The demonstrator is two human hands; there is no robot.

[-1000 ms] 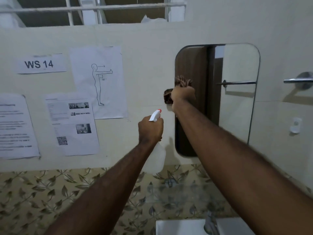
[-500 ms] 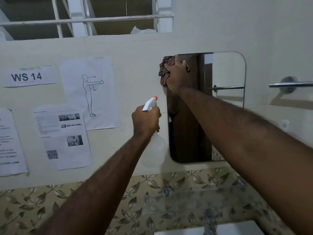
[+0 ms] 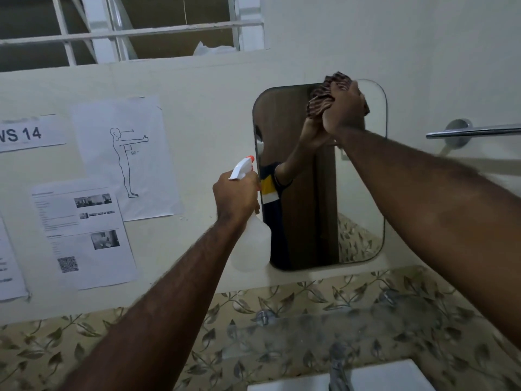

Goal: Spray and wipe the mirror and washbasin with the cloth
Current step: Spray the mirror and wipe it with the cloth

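A rounded rectangular mirror (image 3: 358,210) hangs on the cream wall. My right hand (image 3: 345,108) presses a bunched brown striped cloth (image 3: 321,100) against the mirror's top edge, right of centre. My left hand (image 3: 235,197) grips a translucent white spray bottle (image 3: 252,246) with a white trigger head and orange nozzle, held just left of the mirror's left edge. The white washbasin (image 3: 394,376) shows only as its back rim at the bottom of the view, with a metal tap (image 3: 338,368) over it.
A chrome towel bar (image 3: 473,132) sticks out of the wall to the right of the mirror. Printed sheets (image 3: 84,232) and a "WS 14" label are taped to the wall on the left. Leaf-patterned tiles (image 3: 197,348) run below, and a barred window opening (image 3: 127,29) sits above.
My right hand has carried the cloth up from the mirror's left edge to the top left corner, then right along the top edge. My left hand has kept hold of the bottle beside the mirror.
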